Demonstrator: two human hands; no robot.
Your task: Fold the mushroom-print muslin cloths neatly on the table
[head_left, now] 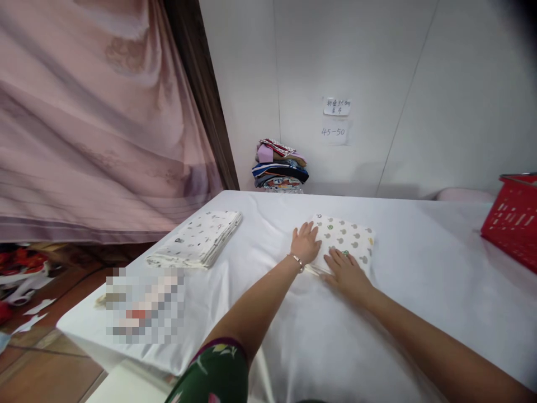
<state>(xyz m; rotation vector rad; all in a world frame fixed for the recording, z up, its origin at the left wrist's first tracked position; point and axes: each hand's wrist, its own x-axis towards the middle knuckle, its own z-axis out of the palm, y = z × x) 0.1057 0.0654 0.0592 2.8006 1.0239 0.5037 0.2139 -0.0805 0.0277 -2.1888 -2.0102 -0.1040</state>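
Observation:
A folded white cloth with grey and green prints [350,238] lies on the white table [419,268]. My left hand [305,243] rests flat on its left edge, fingers stretched out. My right hand [346,272] lies flat on its near edge, fingers spread. Neither hand grips anything. A bracelet sits on my left wrist.
A second folded white patterned cloth [197,239] lies at the table's left. A stack of colourful folded clothes [279,166] stands at the back by the wall. A red basket [514,219] is at the right edge. A pink curtain [96,123] hangs left.

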